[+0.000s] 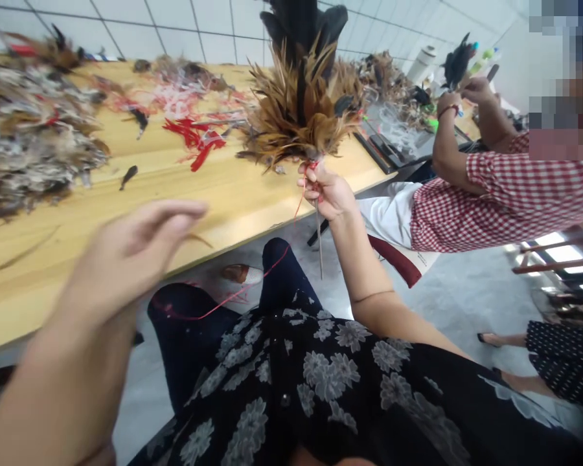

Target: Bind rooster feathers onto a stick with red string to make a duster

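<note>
My right hand (328,188) is closed around the neck of a feather duster (304,123), just above the table's front edge. Brown and black feathers fan upward from the grip, and a thin stick (319,243) points down below it. Red string (252,283) is wound at the neck; a loose length hangs across my lap. On the left, my left hand (136,249) is blurred by motion over the table, fingers stretched out and nothing visible in them. A slim brown feather (200,241) shows close to its thumb; whether they touch I cannot tell.
A large heap of mottled feathers (34,129) covers the table's left side. Red strips (197,142) and pink string (175,97) lie farther back on the wooden table (165,178). To the right, a co-worker in a checked shirt (505,194) handles dark feathers (457,65).
</note>
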{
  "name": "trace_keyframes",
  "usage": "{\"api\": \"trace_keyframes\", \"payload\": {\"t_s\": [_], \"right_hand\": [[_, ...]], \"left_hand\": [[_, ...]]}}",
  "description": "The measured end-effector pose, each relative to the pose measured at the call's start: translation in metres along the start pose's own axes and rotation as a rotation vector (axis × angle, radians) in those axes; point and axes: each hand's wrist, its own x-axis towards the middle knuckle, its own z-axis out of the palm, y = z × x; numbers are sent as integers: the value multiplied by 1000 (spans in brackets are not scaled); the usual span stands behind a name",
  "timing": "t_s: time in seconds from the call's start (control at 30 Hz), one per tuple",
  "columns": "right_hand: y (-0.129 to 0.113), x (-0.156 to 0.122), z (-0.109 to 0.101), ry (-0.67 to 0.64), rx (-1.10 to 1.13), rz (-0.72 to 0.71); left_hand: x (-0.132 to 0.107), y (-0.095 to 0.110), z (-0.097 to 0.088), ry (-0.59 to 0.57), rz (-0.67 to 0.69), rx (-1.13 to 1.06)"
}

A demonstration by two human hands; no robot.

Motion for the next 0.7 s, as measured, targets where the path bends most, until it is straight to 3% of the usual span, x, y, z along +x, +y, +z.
{"api": "trace_keyframes", "payload": {"t_s": [0.07, 0.17, 0.23, 0.3, 0.4, 0.53, 0.7], "right_hand": [[6, -1, 17, -34, 0, 33], [11, 2, 33, -76, 37, 85], [12, 7, 35, -76, 97, 115], [11, 15, 28, -52, 178, 135], [6, 28, 7, -20, 289, 137], [4, 45, -23, -34, 310, 112], [11, 58, -31, 16, 361, 193]], "left_hand": [[26, 2, 28, -146, -54, -145], [76, 6, 74, -192, 46, -259], [104, 5, 93, -201, 86, -238], [124, -1, 101, -163, 75, -116], [144, -15, 96, -91, -24, 129], [167, -26, 95, -142, -162, 285], [195, -18, 123, -173, -211, 499]]}}
